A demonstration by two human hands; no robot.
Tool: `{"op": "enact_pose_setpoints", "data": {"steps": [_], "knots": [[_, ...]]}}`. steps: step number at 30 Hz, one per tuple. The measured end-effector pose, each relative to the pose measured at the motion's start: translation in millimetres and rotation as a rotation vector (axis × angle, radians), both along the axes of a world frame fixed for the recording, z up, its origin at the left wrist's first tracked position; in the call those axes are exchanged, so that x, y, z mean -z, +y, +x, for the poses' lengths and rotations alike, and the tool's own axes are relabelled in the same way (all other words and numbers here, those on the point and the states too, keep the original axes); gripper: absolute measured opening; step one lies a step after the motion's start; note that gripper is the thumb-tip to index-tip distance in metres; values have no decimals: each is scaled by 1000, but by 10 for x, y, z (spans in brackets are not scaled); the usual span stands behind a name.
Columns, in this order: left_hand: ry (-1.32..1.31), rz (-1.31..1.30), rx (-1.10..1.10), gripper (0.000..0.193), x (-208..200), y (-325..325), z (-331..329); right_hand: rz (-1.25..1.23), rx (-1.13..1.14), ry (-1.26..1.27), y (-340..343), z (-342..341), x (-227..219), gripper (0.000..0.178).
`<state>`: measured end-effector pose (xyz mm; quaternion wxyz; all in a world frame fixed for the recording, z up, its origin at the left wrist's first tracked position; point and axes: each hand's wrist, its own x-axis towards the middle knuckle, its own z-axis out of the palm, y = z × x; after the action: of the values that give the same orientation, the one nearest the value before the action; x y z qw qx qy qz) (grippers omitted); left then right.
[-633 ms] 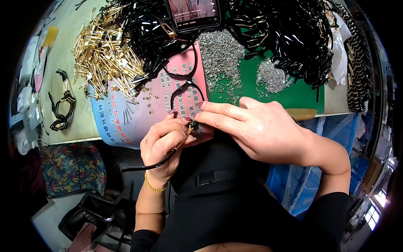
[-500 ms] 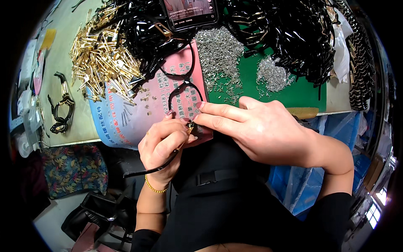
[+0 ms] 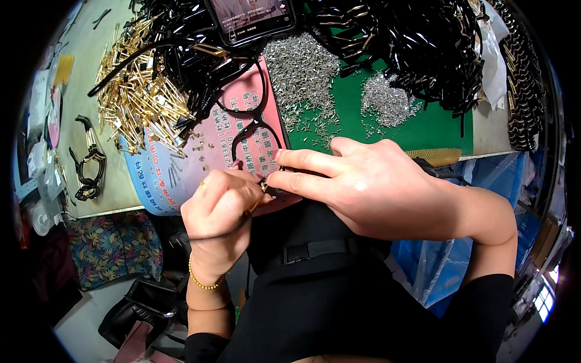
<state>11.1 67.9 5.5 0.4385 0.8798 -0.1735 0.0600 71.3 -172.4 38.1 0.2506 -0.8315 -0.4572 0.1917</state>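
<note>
Pink-blue sheet [image 3: 175,196]: bed | My right hand [image 3: 369,187]: fingers extended against the frame [image 3: 257,123] | My left hand [image 3: 215,202]: closed on near temple [image 3: 227,232] | Frame: on sheet; far temple [image 3: 145,48] apparently fitted, near hinge [image 3: 264,186], at my fingertips, apparently unfinished

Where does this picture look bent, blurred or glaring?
In the head view, the fisheye lens bows the pale table toward the dark rim; in the same view, the dark eyeglass temple at the left hand looks smeared; also in the head view, the pile of glossy black parts throws white glints, and the window at lower right is washed out.
</note>
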Motion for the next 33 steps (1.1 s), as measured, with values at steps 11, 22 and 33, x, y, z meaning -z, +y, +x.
{"op": "enact_pose_setpoints", "data": {"steps": [11,22,33], "knots": [[-136,17,94,25,100,81,61,6,-1,-60,13,-20,1,53],[-191,12,87,26,164,87,138,-53,-14,-223,45,3,-7,53],[-205,46,142,27,167,130,117,-37,-59,-258,22,69,23,51]]}}
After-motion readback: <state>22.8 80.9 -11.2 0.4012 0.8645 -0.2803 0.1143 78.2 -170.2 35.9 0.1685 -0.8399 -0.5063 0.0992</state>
